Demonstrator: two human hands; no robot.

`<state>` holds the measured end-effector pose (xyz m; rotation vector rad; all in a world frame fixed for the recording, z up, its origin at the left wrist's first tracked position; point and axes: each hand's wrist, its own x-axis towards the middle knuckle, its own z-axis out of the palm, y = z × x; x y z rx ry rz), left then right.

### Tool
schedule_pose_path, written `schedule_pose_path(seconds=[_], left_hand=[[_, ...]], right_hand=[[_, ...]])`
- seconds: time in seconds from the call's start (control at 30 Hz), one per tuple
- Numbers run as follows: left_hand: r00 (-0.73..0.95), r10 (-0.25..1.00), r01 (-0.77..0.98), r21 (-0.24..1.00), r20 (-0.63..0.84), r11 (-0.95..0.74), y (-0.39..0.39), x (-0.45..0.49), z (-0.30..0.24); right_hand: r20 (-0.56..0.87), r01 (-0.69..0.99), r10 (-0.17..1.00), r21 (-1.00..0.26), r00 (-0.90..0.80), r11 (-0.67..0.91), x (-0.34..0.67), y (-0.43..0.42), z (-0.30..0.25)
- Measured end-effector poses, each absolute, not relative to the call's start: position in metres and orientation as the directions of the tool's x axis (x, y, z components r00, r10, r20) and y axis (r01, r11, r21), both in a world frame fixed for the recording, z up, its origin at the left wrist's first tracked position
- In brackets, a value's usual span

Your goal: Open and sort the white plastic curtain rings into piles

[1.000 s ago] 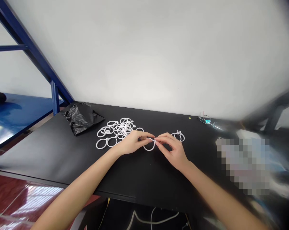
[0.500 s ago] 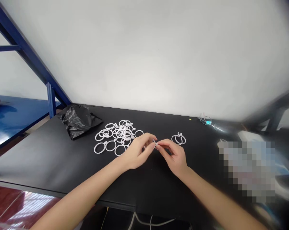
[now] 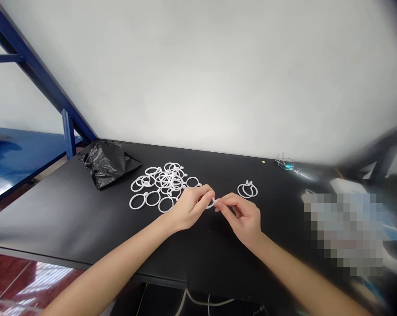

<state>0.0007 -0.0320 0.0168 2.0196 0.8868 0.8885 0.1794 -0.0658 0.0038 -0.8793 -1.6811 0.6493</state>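
Both hands have drawn back toward the person since the earlier frame, and the white plastic curtain ring (image 3: 210, 206) they share now sits mostly behind the left hand (image 3: 190, 208), with only its lower arc and small tab (image 3: 214, 201) showing. The left hand is curled narrowly around the ring, while the right hand (image 3: 243, 219) pinches the tab between thumb and forefinger. Whether the tab is fastened cannot be told.

Just beyond the right hand lies a small set of two or three rings (image 3: 247, 190), their tabs bunched together. Beyond the left hand is a far larger loose heap of rings (image 3: 167, 177), perhaps thirty, too tangled to count exactly. So only these few sit apart; most remain heaped.

Farther left of the left hand, one crumpled black plastic bag (image 3: 109, 164) lies on the black worktop (image 3: 53, 224). Well beyond the right hand are one small clear wire object (image 3: 286, 164) and one yellow speck (image 3: 263, 162).
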Motion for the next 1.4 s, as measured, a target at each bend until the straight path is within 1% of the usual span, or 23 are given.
schedule_pose_path(seconds=[0.07,0.13,0.2,0.27,0.3,0.33,0.43,0.53,0.6,0.67,0.77,0.87,0.93,0.97,1.03,1.1,1.17,1.23,1.3,1.4], left_hand=[[0.529,0.797,0.354,0.777,0.293,-0.52,-0.028,-0.002,0.017],[0.513,0.793,0.477,0.658,0.329,-0.582,-0.021,-0.006,0.017],[0.499,0.782,0.593,0.511,0.373,-0.622,-0.015,-0.009,0.015],[0.525,0.757,0.656,0.383,0.388,-0.651,-0.01,-0.01,0.011],[0.546,0.745,0.672,0.331,0.383,-0.662,-0.009,-0.011,0.009],[0.566,0.736,0.686,0.284,0.372,-0.67,-0.008,-0.011,0.007],[0.601,0.733,0.722,0.179,0.317,-0.669,-0.007,-0.012,0.002],[0.589,0.757,0.758,0.133,0.284,-0.639,-0.005,-0.014,-0.001],[0.562,0.769,0.775,0.13,0.305,-0.619,-0.005,-0.016,0.0],[0.54,0.759,0.765,0.163,0.364,-0.623,-0.008,-0.014,0.004],[0.557,0.7,0.654,0.284,0.446,-0.701,-0.02,-0.006,0.011],[0.618,0.638,0.509,0.386,0.458,-0.77,-0.034,0.007,0.011],[0.622,0.635,0.462,0.441,0.458,-0.77,-0.039,0.014,0.007],[0.614,0.648,0.444,0.482,0.451,-0.755,-0.04,0.015,0.005],[0.591,0.693,0.385,0.61,0.413,-0.693,-0.038,0.014,0.003],[0.57,0.73,0.283,0.744,0.378,-0.606,-0.035,0.009,0.003],[0.549,0.755,0.173,0.835,0.358,-0.522,-0.032,0.005,0.005],[0.538,0.777,0.102,0.89,0.327,-0.445,-0.032,0.003,0.008],[0.544,0.786,0.07,0.918,0.293,-0.391,-0.033,0.003,0.012],[0.559,0.775,0.075,0.913,0.295,-0.402,-0.034,0.005,0.016]], right_hand=[[0.559,0.319,0.811,-0.748,-0.17,0.582,0.188,-0.059,0.007],[0.577,0.469,0.807,-0.682,-0.125,0.561,0.204,-0.048,0.011],[0.571,0.643,0.819,-0.607,-0.056,0.467,0.224,-0.034,0.014],[0.521,0.793,0.849,-0.478,-0.09,0.378,0.245,-0.021,0.013],[0.482,0.836,0.87,-0.434,-0.099,0.336,0.254,-0.015,0.011],[0.447,0.855,0.89,-0.422,-0.093,0.302,0.261,-0.012,0.009],[0.369,0.84,0.924,-0.466,-0.101,0.278,0.267,-0.008,0.003],[0.35,0.808,0.925,-0.497,-0.146,0.316,0.257,-0.011,0.0],[0.372,0.775,0.914,-0.524,-0.165,0.353,0.246,-0.015,0.0],[0.427,0.71,0.892,-0.581,-0.148,0.397,0.234,-0.021,0.001],[0.484,0.593,0.87,-0.677,-0.088,0.437,0.215,-0.033,0.001],[0.476,0.46,0.879,-0.771,-0.043,0.44,0.197,-0.045,0.0],[0.428,0.349,0.904,-0.843,-0.023,0.408,0.189,-0.052,0.001],[0.392,0.296,0.92,-0.877,-0.009,0.377,0.186,-0.054,0.002],[0.299,0.181,0.954,-0.939,0.002,0.294,0.184,-0.056,0.006],[0.213,0.049,0.976,-0.975,-0.039,0.215,0.185,-0.056,0.011],[0.179,-0.056,0.979,-0.983,-0.1,0.174,0.187,-0.056,0.016],[0.191,-0.087,0.973,-0.98,-0.129,0.181,0.188,-0.057,0.018],[0.208,-0.076,0.97,-0.977,-0.126,0.199,0.187,-0.059,0.018],[0.227,-0.064,0.968,-0.973,-0.108,0.221,0.185,-0.063,0.016]])
